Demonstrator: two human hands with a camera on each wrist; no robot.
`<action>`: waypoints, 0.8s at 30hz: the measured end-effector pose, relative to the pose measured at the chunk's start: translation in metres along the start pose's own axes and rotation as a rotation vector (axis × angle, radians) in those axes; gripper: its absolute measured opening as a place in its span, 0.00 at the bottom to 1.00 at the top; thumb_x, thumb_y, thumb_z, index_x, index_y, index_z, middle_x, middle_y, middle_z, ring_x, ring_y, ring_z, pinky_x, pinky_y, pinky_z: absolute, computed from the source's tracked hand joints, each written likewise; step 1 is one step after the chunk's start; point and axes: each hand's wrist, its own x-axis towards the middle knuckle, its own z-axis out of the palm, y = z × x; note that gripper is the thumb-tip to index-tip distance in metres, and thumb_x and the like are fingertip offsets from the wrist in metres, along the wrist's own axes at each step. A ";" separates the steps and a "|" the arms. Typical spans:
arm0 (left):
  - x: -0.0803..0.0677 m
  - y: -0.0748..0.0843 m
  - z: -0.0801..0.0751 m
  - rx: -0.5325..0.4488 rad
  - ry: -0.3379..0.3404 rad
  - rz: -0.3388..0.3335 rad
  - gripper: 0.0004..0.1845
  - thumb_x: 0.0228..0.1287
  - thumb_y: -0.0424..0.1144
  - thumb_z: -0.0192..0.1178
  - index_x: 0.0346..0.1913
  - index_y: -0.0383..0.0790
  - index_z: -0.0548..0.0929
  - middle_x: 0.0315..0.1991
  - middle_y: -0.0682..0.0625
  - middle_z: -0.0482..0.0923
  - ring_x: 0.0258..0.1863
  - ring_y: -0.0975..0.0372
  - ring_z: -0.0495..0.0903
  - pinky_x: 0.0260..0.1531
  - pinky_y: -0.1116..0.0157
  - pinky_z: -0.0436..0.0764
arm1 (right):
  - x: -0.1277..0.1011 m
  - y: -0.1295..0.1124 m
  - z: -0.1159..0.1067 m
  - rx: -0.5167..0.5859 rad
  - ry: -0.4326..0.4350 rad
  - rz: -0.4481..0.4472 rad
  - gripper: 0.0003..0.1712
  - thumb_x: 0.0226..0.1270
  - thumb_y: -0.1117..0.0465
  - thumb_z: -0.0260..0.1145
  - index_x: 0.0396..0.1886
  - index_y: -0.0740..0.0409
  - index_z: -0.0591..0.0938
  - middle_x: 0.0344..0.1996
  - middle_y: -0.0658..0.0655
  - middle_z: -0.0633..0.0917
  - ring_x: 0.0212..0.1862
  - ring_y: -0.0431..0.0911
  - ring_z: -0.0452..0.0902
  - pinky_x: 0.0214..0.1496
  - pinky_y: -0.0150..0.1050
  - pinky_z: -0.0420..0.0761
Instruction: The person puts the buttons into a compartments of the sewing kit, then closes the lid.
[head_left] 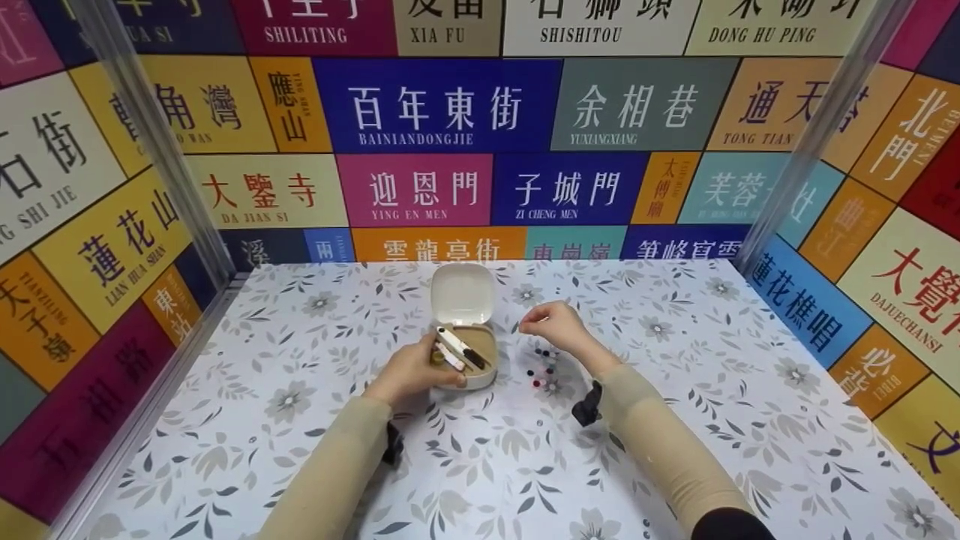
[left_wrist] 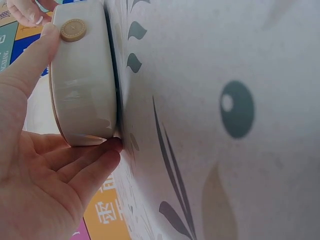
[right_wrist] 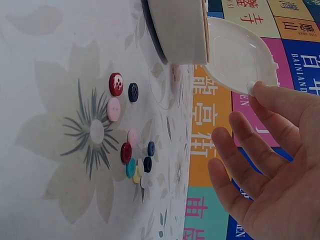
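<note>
A small cream-coloured case (head_left: 487,377) stands on the table, its white lid (head_left: 463,292) raised at the back. My left hand (head_left: 409,371) grips its left side: the thumb lies at the top rim near a round tan stud (left_wrist: 73,30), and the fingers reach against the side. A long white-and-black tool (head_left: 461,347) lies in the tan interior with a white piece beside it. To the right of the case, my right hand (head_left: 559,325) is raised, thumb and forefinger pinching what looks like a tiny white button (right_wrist: 250,88). Its other fingers are loosely bent.
Several loose buttons lie right of the case, among them a red button (right_wrist: 116,84), a pink button (right_wrist: 114,109), a dark blue button (right_wrist: 133,92) and a teal button (right_wrist: 131,168). A flower-patterned cloth (head_left: 300,465) covers the table. Sign-printed panels (head_left: 442,105) enclose it.
</note>
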 end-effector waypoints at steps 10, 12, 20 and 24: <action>-0.002 0.000 0.001 -0.013 0.014 0.013 0.58 0.39 0.54 0.79 0.74 0.43 0.60 0.64 0.43 0.72 0.63 0.50 0.70 0.66 0.50 0.61 | 0.003 0.000 0.007 0.023 -0.023 0.003 0.07 0.60 0.58 0.71 0.32 0.57 0.89 0.32 0.53 0.87 0.36 0.47 0.81 0.40 0.44 0.81; -0.002 0.000 0.001 -0.004 0.018 0.013 0.58 0.40 0.54 0.79 0.74 0.42 0.60 0.64 0.43 0.73 0.62 0.50 0.71 0.66 0.51 0.63 | 0.003 -0.001 0.008 0.036 -0.028 0.014 0.06 0.60 0.59 0.71 0.32 0.57 0.89 0.32 0.52 0.87 0.36 0.47 0.81 0.40 0.44 0.81; -0.001 0.001 0.000 0.002 0.016 -0.005 0.59 0.39 0.54 0.79 0.75 0.42 0.59 0.64 0.44 0.73 0.62 0.50 0.71 0.66 0.52 0.63 | 0.003 -0.005 0.013 -0.008 -0.026 -0.001 0.06 0.59 0.59 0.71 0.32 0.57 0.88 0.30 0.51 0.87 0.35 0.46 0.80 0.39 0.44 0.81; -0.001 0.001 0.001 0.003 0.013 -0.017 0.60 0.39 0.55 0.79 0.75 0.43 0.58 0.65 0.44 0.71 0.63 0.50 0.70 0.66 0.51 0.62 | 0.003 -0.007 0.017 -0.005 -0.031 -0.010 0.06 0.59 0.60 0.72 0.31 0.59 0.88 0.30 0.52 0.87 0.35 0.47 0.80 0.39 0.43 0.81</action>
